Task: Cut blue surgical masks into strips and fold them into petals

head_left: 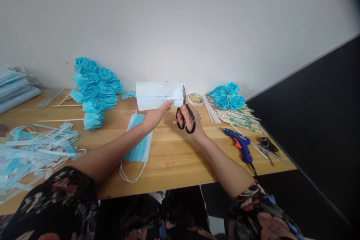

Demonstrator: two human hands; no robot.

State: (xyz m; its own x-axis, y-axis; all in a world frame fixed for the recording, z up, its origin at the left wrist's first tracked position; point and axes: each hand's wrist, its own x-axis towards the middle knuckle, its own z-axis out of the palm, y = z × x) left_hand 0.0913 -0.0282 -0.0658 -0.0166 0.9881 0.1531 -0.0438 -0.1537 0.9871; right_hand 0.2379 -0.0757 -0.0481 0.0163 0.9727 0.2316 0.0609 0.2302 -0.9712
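Observation:
My left hand (157,114) grips the lower edge of a pale face mask (157,95), holding it up above the table with its thumb on the near side. My right hand (194,118) has its fingers through the black handles of a pair of scissors (190,120). The blades point upward along the mask's right end. Under my left forearm lies a blue face mask (139,142) with white ear loops, flat on the wood.
Blue paper-like flowers on sticks (94,86) lie left; cut strips (42,150) heap nearer. Stacked masks (17,86) stand far left. To the right are a tape roll (196,99), more flowers (228,95), packaged sticks (239,117) and a blue glue gun (239,140). A wall rises behind.

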